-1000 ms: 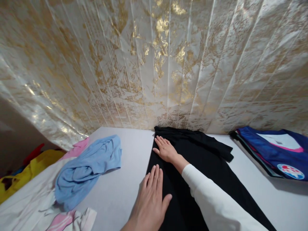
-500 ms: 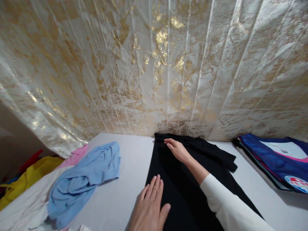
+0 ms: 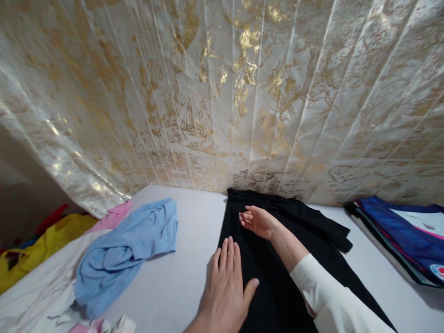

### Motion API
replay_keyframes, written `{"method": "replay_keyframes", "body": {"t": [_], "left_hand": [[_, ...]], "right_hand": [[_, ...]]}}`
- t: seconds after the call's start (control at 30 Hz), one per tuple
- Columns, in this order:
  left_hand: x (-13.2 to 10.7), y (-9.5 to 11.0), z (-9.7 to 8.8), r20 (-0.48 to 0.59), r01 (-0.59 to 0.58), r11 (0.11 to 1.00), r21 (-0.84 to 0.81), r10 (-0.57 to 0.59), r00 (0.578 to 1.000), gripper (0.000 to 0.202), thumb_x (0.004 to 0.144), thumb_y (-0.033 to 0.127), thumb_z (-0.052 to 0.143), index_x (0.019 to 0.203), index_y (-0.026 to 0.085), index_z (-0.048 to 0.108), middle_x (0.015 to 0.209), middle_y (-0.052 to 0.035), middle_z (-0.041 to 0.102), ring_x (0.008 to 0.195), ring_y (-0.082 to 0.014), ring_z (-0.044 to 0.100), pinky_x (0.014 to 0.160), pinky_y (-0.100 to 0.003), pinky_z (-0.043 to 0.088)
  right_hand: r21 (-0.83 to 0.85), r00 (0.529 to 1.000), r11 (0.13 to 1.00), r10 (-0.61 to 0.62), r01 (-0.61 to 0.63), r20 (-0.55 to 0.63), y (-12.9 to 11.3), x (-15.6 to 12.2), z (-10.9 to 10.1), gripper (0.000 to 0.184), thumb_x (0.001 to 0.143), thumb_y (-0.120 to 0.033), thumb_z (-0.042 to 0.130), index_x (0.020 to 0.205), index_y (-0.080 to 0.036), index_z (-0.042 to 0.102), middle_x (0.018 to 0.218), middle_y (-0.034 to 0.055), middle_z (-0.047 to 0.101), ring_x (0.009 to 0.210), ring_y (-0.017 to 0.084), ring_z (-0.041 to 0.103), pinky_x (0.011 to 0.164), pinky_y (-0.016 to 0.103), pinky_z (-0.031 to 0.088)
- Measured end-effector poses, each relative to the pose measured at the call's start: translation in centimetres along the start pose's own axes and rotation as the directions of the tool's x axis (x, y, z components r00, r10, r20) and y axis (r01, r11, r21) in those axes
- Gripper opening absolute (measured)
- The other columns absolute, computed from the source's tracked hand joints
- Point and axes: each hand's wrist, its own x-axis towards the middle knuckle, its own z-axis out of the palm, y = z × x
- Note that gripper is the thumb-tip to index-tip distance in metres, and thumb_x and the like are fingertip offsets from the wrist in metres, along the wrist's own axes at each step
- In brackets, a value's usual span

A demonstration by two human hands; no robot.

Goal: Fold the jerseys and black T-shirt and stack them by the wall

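A black short-sleeved garment (image 3: 267,282) lies spread on the white table, its top end against the curtain and one sleeve pointing right. My left hand (image 3: 229,282) rests flat along the garment's left edge, fingers together and stretched out, thumb apart. Over the garment's upper part is my right hand (image 3: 258,222), turned partly palm up with loosely curled fingers and nothing visible in it. Whether it touches the cloth I cannot tell. The garment's lower end runs out of view.
A crumpled light blue garment (image 3: 128,254) lies to the left, beside pink (image 3: 113,216) and white clothes (image 3: 38,277). Yellow cloth (image 3: 52,236) is heaped at the far left. Folded clothes with a blue jersey (image 3: 391,226) on top are stacked at right. A gold-patterned curtain (image 3: 222,115) hangs behind.
My left hand has slid up along the garment's edge. My right hand has rolled over, its palm now partly showing. The whole view has shifted slightly.
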Motion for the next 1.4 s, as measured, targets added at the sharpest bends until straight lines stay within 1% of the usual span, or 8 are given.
{"method": "replay_keyframes", "body": {"t": [0.1,0.23,0.43,0.67,0.8,0.97,1.13,1.4], "left_hand": [[-0.1,0.0,0.4,-0.027,0.017,1.0,0.003,-0.017,0.999,0.074,0.09,0.053,0.045,0.141,0.0,0.035,0.147,-0.0253,0.032,0.136,-0.0362,0.03,0.104,-0.051,0.04],[-0.2,0.0,1.2,-0.069,0.019,0.999,-0.029,-0.021,0.997,0.076,0.091,0.056,0.042,0.144,0.003,0.031,0.148,-0.0235,0.032,0.138,-0.0359,0.028,0.105,-0.051,0.038],[-0.5,0.0,1.4,-0.106,0.029,0.998,-0.053,-0.034,0.994,0.083,0.09,0.058,0.043,0.149,0.005,0.019,0.15,-0.023,0.027,0.139,-0.0369,0.026,0.106,-0.051,0.036],[-0.3,0.1,0.7,-0.049,0.051,0.995,-0.084,-0.055,0.997,0.08,0.09,0.064,0.036,0.142,0.004,0.036,0.149,-0.0221,0.03,0.137,-0.0367,0.029,0.106,-0.05,0.036],[-0.2,-0.1,0.4,-0.042,0.048,0.996,-0.077,-0.052,0.998,0.075,0.091,0.062,0.036,0.142,0.007,0.039,0.148,-0.0196,0.033,0.137,-0.0362,0.031,0.106,-0.051,0.037],[0.0,-0.1,0.2,-0.053,0.031,0.998,-0.046,-0.033,0.998,0.073,0.092,0.06,0.036,0.14,0.006,0.042,0.146,-0.0208,0.036,0.134,-0.037,0.035,0.103,-0.052,0.041],[0.1,-0.1,-0.1,-0.047,0.026,0.999,-0.02,-0.027,0.999,0.069,0.092,0.057,0.039,0.136,0.004,0.045,0.144,-0.021,0.04,0.135,-0.0346,0.035,0.103,-0.051,0.042],[0.0,-0.4,-0.1,-0.088,-0.009,0.999,-0.032,0.006,0.996,0.066,0.094,0.057,0.035,0.135,0.007,0.047,0.142,-0.018,0.043,0.132,-0.0317,0.041,0.101,-0.046,0.046]], "right_hand": [[-0.086,0.999,0.996,-0.001,-0.004,-0.054,-0.4,1.9,0.8,0.014,0.091,-0.025,0.056,0.085,-0.012,0.059,0.08,0.0035,0.063,0.069,0.013,0.062,0.063,0.027,0.054],[-0.162,0.993,0.986,-0.055,0.037,-0.108,-0.2,4.0,1.8,0.031,0.091,-0.033,0.058,0.118,-0.017,0.056,0.116,0.0068,0.059,0.096,0.019,0.061,0.08,0.039,0.054],[-0.193,0.989,0.975,-0.126,0.109,-0.077,0.9,5.2,2.8,0.034,0.091,-0.034,0.057,0.121,-0.017,0.055,0.121,0.0082,0.058,0.101,0.021,0.06,0.084,0.042,0.052],[-0.416,0.984,0.898,-0.171,0.14,-0.039,0.9,5.6,3.3,0.034,0.091,-0.034,0.057,0.121,-0.016,0.055,0.12,0.0085,0.058,0.1,0.021,0.061,0.083,0.041,0.053],[-0.683,0.968,0.724,-0.227,0.095,-0.106,-0.7,4.7,1.6,0.024,0.088,-0.033,0.062,0.101,-0.013,0.063,0.1,0.0079,0.066,0.089,0.02,0.064,0.077,0.038,0.053],[-0.931,0.896,0.359,-0.433,0.07,-0.1,-2.6,-0.2,-0.6,0.03,0.082,-0.036,0.066,0.061,-0.015,0.062,0.074,0.0165,0.067,0.094,0.035,0.064,0.081,0.043,0.045],[-0.97,0.848,0.04,-0.495,0.239,0.189,-0.2,-3.5,1.8,0.027,0.095,-0.027,0.042,0.094,-0.02,0.068,0.101,0.0108,0.071,0.102,0.024,0.064,0.087,0.034,0.044],[-0.87,0.778,-0.221,-0.39,0.44,0.492,3.9,2.0,3.6,0.047,0.094,-0.028,0.042,0.141,-0.02,0.043,0.153,0.0073,0.032,0.141,0.024,0.025,0.112,0.042,0.026]]}}
